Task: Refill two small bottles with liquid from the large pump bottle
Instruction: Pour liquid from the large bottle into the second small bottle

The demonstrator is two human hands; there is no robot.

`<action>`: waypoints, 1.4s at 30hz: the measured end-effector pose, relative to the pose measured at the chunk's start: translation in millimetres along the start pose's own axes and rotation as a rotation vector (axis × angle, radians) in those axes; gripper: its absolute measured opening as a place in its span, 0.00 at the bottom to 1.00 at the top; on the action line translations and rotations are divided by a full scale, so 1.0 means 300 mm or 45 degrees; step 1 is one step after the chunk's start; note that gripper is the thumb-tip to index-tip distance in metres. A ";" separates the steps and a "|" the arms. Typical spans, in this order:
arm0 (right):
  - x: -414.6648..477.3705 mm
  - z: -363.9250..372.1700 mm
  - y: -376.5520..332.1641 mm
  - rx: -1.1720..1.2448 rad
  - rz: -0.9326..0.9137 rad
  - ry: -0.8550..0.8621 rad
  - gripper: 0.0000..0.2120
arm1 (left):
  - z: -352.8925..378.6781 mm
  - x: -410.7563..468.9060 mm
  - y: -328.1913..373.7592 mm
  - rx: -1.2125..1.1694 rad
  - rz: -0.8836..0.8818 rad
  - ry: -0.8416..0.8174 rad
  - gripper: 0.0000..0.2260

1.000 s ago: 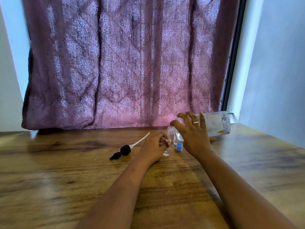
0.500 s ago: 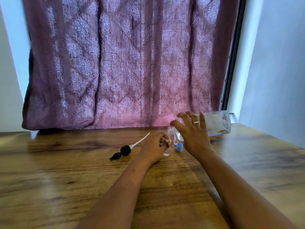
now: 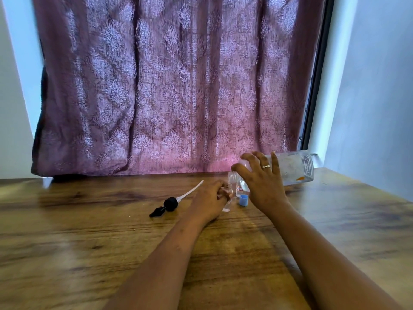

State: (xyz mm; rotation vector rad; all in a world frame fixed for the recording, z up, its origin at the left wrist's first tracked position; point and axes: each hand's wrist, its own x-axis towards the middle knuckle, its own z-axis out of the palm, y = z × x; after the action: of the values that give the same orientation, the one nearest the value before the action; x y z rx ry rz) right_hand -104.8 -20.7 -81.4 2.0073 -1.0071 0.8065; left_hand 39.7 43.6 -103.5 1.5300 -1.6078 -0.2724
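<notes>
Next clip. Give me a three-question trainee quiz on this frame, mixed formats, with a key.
1. True or false: the large bottle stands upright on the table.
2. Where does the black pump head lie? A. on the table, left of the left hand; B. screwed onto the large bottle; C. under the table.
3. Fill in: the loose cap by the right hand is ____.
Key: 1 false, the right hand tips it toward the small bottle that the left hand holds; 2 A; 3 blue.

You see a mauve fabric curtain with a pale damask pattern, a brown wooden bench with dark grain, a small blue plastic cap and a black plastic pump head.
</notes>
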 end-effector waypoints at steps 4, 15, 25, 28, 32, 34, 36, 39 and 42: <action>0.001 -0.001 -0.001 -0.003 -0.003 -0.008 0.36 | -0.001 -0.001 -0.001 0.007 0.000 -0.001 0.12; 0.002 0.004 -0.002 0.010 0.002 -0.008 0.37 | 0.003 0.004 -0.014 -0.006 0.016 0.016 0.12; 0.005 0.000 0.000 0.017 0.011 -0.010 0.36 | 0.002 0.008 -0.014 0.009 0.012 0.011 0.11; 0.006 0.000 0.000 0.018 0.008 -0.013 0.37 | 0.003 0.008 -0.016 0.008 0.017 0.017 0.11; 0.006 0.000 0.001 0.013 0.003 -0.009 0.37 | 0.001 0.009 -0.016 0.024 0.004 -0.002 0.12; 0.006 -0.001 0.001 0.006 0.000 -0.012 0.37 | 0.001 0.011 -0.015 0.026 0.005 -0.002 0.12; 0.006 -0.002 0.002 0.004 -0.001 -0.017 0.37 | 0.001 0.010 -0.014 0.027 0.002 -0.004 0.12; 0.007 -0.002 0.002 0.004 0.002 -0.014 0.37 | -0.003 0.007 -0.009 0.009 0.003 -0.011 0.12; 0.007 -0.003 0.002 0.007 0.010 -0.007 0.37 | -0.005 0.002 -0.003 0.004 0.020 -0.014 0.12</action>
State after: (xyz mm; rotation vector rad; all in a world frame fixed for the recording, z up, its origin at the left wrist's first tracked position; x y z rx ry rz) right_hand -104.4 -21.0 -79.1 2.0126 -1.0175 0.8086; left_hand 41.6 43.4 -102.8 1.5199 -1.6286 -0.2704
